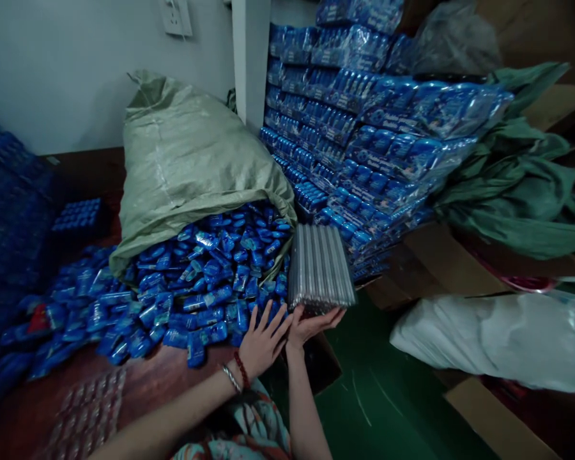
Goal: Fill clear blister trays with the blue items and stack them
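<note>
A stack of clear ridged plastic trays (322, 265) stands just beyond my hands, beside the pile of small blue packages. My right hand (312, 327) is under the near end of the stack, palm up, and supports it. My left hand (263, 338), with a red bead bracelet and a silver bangle at the wrist, is spread open and touches nothing I can make out in its palm. Its fingertips are close to the stack's left corner and the right hand. Loose blue packages (206, 297) spill out of a pale green woven sack (191, 147) in front of the hands.
Shrink-wrapped packs of blue containers (388, 153) are piled high at the back right. A clear moulded tray (89, 409) lies on the reddish surface at lower left. Cardboard boxes (498, 415), a white sack (498, 338) and green cloth (517, 185) occupy the right side.
</note>
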`<state>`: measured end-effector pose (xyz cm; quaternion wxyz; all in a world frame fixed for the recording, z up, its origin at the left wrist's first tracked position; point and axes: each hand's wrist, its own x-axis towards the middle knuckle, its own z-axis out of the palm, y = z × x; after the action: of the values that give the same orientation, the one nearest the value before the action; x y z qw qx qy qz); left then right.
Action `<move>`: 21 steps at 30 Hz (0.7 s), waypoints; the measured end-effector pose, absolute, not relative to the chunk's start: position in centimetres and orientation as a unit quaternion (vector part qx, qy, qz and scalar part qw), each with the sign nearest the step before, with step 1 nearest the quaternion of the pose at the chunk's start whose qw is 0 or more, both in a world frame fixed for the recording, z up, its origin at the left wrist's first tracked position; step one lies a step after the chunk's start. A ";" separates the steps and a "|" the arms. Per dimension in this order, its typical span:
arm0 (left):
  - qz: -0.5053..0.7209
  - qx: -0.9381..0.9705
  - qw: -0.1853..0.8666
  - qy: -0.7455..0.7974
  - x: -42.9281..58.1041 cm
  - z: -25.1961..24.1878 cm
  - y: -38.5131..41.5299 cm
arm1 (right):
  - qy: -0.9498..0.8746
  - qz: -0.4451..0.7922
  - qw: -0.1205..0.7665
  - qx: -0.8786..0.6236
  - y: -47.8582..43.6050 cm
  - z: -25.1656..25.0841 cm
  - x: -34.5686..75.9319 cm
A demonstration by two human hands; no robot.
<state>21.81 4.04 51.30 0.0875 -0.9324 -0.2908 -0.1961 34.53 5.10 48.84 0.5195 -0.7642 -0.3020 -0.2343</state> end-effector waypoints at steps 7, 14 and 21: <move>-0.179 -0.936 0.090 -0.288 19.3 51.2 7.4 | -0.294 -0.194 0.537 -0.766 5.1 49.6 32.2; -0.193 -0.937 0.094 -0.277 16.9 50.9 8.0 | -0.296 -0.178 0.539 -0.768 4.9 49.2 31.4; -0.194 -0.948 0.068 -0.245 14.1 51.4 8.9 | -0.291 -0.163 0.558 -0.759 4.6 49.3 31.0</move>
<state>14.12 8.95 51.40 0.0676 -0.9476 -0.2446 -0.1942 31.05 4.64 49.30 0.5582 -0.7594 -0.2915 -0.1634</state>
